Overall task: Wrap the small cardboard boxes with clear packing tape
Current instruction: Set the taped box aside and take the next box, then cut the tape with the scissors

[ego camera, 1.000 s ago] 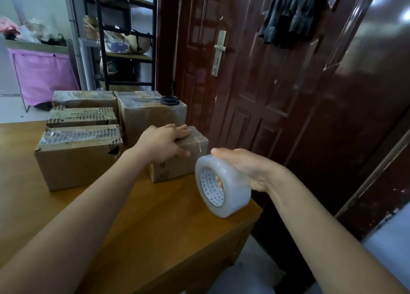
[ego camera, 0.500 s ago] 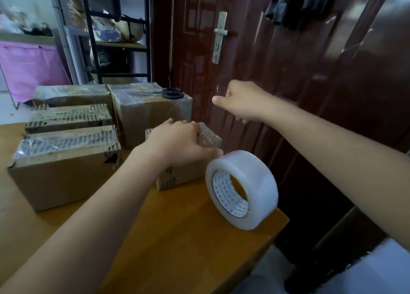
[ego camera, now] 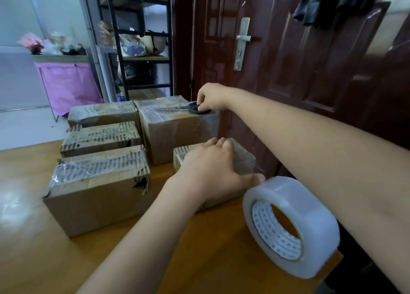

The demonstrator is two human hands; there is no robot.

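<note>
**Left hand on the small box, right at the scissors**

The left hand [ego camera: 210, 171] lies flat, fingers relaxed, over the small box [ego camera: 244, 160], hiding most of its top. The right hand [ego camera: 210, 98] pinches the black scissors [ego camera: 195, 109] handles atop the tall box [ego camera: 177, 134]; the blades blur into glare. The tape roll [ego camera: 292, 225] stands on edge at the table [ego camera: 33, 249] corner.

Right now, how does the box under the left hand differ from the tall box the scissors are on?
The small box is lower and sits nearer the table's front edge; the tall box stands higher, behind it. The left hand rests on the small box; the tall box carries the scissors, gripped by the right hand. Both are brown cardboard with clear tape over them.
</note>
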